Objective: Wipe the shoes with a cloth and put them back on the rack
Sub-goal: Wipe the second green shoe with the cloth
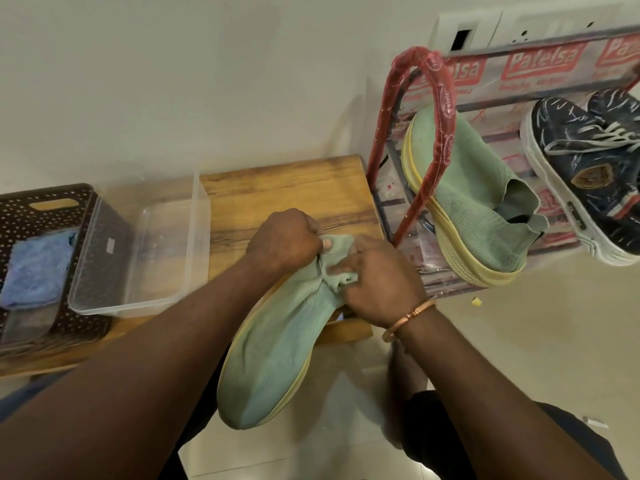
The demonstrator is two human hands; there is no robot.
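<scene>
Our green shoe [277,348] fills the lower middle of the frame, toe toward us. Both hands clamp its knit collar [330,271] at centre: left hand [284,237] fisted round the fabric, right hand [377,278] pinching it. Its mate [478,202] sits on the rack [444,109], upper right. With the blue cloth [34,271] lying in the basket [52,199] at far left, we risk shelving this shoe unwiped; tugging could stretch the collar.

Probably a home: shoe rack [408,140], wall switchboard [467,32].

text: "Patelsa", red labels | on: rack [540,64] plastic wrapping, repeated | smaller print below: unreadable
</scene>
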